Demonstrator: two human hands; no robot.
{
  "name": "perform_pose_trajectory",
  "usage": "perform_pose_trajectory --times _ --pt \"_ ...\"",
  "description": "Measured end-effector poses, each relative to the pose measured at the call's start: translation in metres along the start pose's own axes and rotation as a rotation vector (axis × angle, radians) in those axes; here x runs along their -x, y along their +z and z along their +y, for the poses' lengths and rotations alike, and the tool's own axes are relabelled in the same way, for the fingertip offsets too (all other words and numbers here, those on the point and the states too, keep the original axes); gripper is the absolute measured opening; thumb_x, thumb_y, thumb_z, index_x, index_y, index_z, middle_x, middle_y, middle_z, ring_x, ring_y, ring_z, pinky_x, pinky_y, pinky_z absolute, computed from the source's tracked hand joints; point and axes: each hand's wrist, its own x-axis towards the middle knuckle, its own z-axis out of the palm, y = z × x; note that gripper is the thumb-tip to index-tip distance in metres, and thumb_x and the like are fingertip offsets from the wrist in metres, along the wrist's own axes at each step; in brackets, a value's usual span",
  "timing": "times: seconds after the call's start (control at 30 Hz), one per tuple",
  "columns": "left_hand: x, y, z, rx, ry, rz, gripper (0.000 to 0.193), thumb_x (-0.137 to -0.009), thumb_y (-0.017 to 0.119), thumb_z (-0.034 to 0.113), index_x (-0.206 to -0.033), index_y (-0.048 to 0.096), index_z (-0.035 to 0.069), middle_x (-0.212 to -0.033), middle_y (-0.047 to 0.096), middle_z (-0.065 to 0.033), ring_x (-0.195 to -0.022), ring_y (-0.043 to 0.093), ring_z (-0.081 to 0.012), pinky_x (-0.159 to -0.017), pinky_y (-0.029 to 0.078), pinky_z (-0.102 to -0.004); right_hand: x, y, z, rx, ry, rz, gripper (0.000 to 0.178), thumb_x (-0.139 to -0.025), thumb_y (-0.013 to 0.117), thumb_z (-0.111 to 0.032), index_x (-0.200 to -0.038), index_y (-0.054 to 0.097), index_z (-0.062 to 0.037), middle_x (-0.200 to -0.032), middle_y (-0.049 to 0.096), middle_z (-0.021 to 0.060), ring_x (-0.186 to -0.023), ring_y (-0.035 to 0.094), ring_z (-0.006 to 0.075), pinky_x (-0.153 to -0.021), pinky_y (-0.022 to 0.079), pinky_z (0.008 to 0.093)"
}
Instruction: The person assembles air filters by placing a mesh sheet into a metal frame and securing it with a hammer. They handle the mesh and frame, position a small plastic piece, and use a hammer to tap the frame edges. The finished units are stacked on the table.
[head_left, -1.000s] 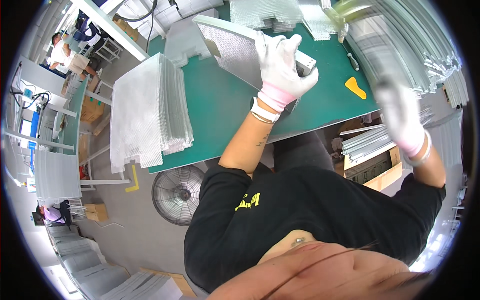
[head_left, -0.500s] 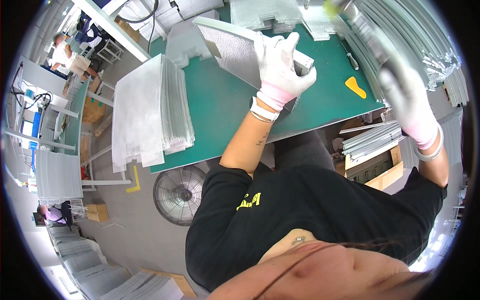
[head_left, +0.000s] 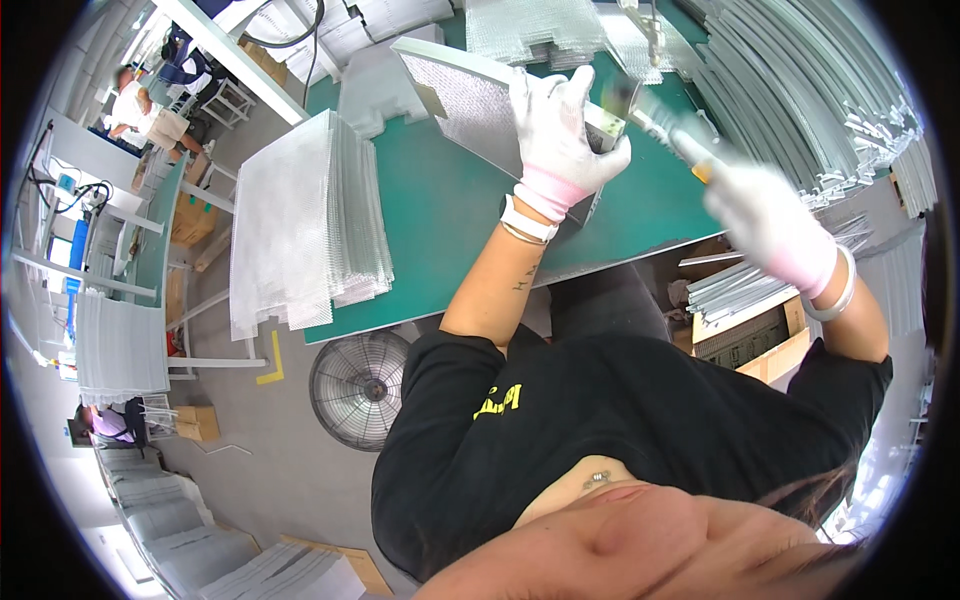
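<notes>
My left hand (head_left: 555,135), in a white glove, grips a framed metal mesh panel (head_left: 470,100) that stands tilted on the green table (head_left: 440,220). Its fingers curl over the panel's right end. My right hand (head_left: 765,215), also gloved and blurred by motion, holds a long thin metal strip (head_left: 650,115). The strip's far end lies close to the panel's right corner, just beyond my left fingers. Whether the strip touches the panel I cannot tell.
A thick stack of mesh sheets (head_left: 300,220) lies on the table's left end. Bundles of long metal strips (head_left: 810,90) fill the right side. More mesh pieces (head_left: 530,25) lie at the back. A floor fan (head_left: 358,385) stands below the table. Another person (head_left: 145,100) sits far left.
My right hand has swung up from beside the table's right edge, bringing a metal strip toward the panel's right corner. My left hand has kept its hold on the panel.
</notes>
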Motion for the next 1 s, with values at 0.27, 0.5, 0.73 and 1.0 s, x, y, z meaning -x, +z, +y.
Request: perform_pose_trajectory --times 0.27,0.5,0.73,1.0 --pt "0.007 -0.023 0.006 -0.028 0.018 -0.055 0.055 -0.063 0.079 0.029 -0.111 0.062 0.009 -0.102 0.057 -0.0107 -0.106 0.053 -0.0353 -0.106 0.028 -0.0608 0.026 0.087 0.089 -0.206 0.309 -0.168 0.059 -0.088 0.051 -0.008 -0.146 0.041 -0.0094 -0.118 0.062 0.0247 -0.104 0.061 0.0417 -0.093 0.048 0.0429" --pt "0.053 -0.083 0.012 -0.075 0.029 -0.052 0.051 -0.062 0.081 0.024 -0.106 0.058 0.011 -0.105 0.056 -0.0086 -0.11 0.05 -0.0361 -0.108 0.023 -0.0635 0.01 0.192 0.107 0.072 0.531 -0.404 0.053 -0.085 0.057 -0.02 -0.137 0.053 -0.0127 -0.121 0.057 0.0239 -0.109 0.058 0.0405 -0.094 0.049 0.0459" --pt "0.077 -0.142 0.02 -0.021 0.018 0.034 0.036 -0.068 0.069 0.029 -0.095 0.056 0.009 -0.099 0.053 -0.0101 -0.103 0.05 -0.0351 -0.108 0.026 -0.0642 -0.05 0.243 0.068 -0.367 0.189 -0.142 0.064 -0.088 0.061 -0.044 -0.136 0.051 -0.0015 -0.134 0.05 0.0264 -0.127 0.046 0.0402 -0.109 0.037 0.0441" --pt "0.049 -0.17 0.04 0.446 -0.29 0.383 0.035 -0.098 0.037 0.034 -0.102 0.05 0.003 -0.106 0.049 -0.0102 -0.119 0.047 -0.0293 -0.11 0.034 -0.0486 -0.024 0.27 -0.017 -2.405 0.642 -0.576 0.056 -0.099 0.056 -0.031 -0.142 0.042 0.0026 -0.138 0.052 0.0215 -0.12 0.058 0.0292 -0.105 0.045 0.0433"
